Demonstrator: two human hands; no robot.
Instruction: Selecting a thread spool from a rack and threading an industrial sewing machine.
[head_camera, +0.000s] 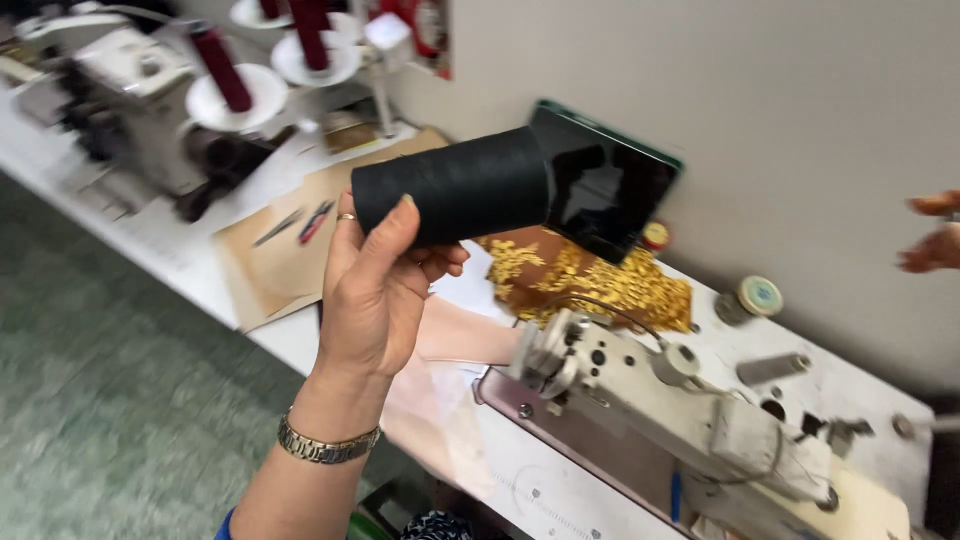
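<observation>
Our left hand (375, 285) clasps one end of a black cylindrical thread cone (455, 188), light, stiff, slightly slippery; right grip (935, 235) looks released.

This is a sewing workshop. Below and right of the fingers (385, 245), an industrial sewing machine (660, 410) stands on a long white worktable (300, 345). Up and left of them there is an overlock machine (130, 100) with dark red thread cones (220, 68) on white stands. Gold-patterned fabric (600, 285) lies just right of the fingers, and scissors (315, 220) lie on brown paper to their left.
</observation>
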